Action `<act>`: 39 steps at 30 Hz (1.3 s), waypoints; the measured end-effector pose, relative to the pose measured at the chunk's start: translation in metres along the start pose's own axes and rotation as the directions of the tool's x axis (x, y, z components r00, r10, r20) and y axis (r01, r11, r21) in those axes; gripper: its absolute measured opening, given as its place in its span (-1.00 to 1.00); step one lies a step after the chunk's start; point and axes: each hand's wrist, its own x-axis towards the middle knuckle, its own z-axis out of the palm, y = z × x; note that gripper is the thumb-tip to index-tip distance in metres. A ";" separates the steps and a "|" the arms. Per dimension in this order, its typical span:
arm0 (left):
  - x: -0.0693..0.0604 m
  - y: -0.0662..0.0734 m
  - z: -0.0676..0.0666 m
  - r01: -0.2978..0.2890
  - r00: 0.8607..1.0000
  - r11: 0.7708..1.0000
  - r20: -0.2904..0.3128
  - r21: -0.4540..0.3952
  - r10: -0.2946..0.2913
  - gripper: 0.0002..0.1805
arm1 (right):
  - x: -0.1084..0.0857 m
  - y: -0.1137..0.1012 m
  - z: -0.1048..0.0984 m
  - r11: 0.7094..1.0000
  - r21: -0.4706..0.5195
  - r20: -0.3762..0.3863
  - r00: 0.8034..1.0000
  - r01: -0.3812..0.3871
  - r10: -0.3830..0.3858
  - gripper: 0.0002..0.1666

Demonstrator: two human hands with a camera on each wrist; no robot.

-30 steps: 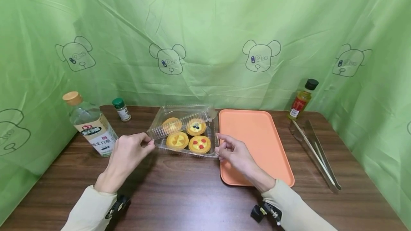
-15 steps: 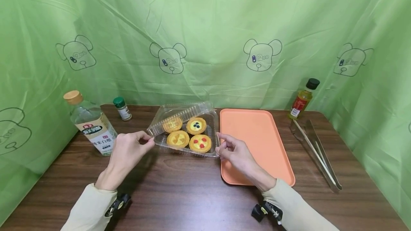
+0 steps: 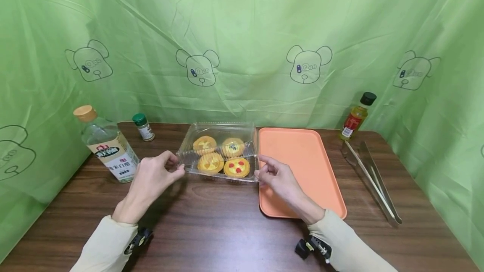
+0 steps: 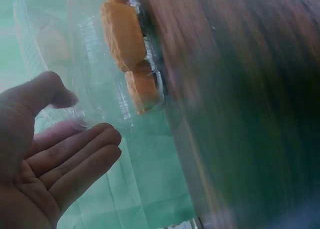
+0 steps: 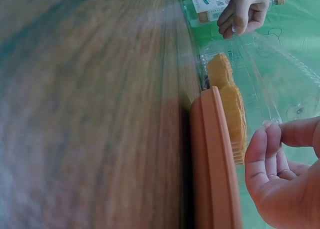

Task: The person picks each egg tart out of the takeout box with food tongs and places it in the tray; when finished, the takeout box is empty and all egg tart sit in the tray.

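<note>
Green cloth (image 3: pixel 242 20) hangs behind the brown table (image 3: pixel 211 230), and I take the orange tray (image 3: pixel 302 171) on it as my landmark. Just left of that tray sits the clear container (image 3: pixel 223 177), holding four tarts (image 3: pixel 236 167); its long axis runs sideways, while the tray's runs away from the person. I see its clear lid (image 3: pixel 223 130) partly lowered over the tarts.

On the side away from the tray, the left hand (image 3: pixel 153 179) pinches the container's near left corner, apparently at the lid's edge, thumb and forefinger almost meeting. Reaching across the tray's left edge, the right hand (image 3: pixel 280 179) has its fingertips drawn narrow at the near right corner; whether they grip lid or base plastic, I can't tell.

As I judge it, the lid's near rim is what matters: it lies between the two hands, parallel to the container's long axis, and just beyond the fingertips. Neither hand is clearly nearer to it.

Half a second ago I had that rim running askew, its tray-side end lifted and farther back. Now it crosses almost straight, and the blueberry-topped tart, uncovered then, shows through plastic.
</note>
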 end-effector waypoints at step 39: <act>0.046 0.008 -0.028 -0.065 0.952 0.988 -0.305 -0.141 0.019 -0.90 | 0.001 0.006 -0.002 0.999 0.050 -0.044 0.999 0.001 0.001 -0.31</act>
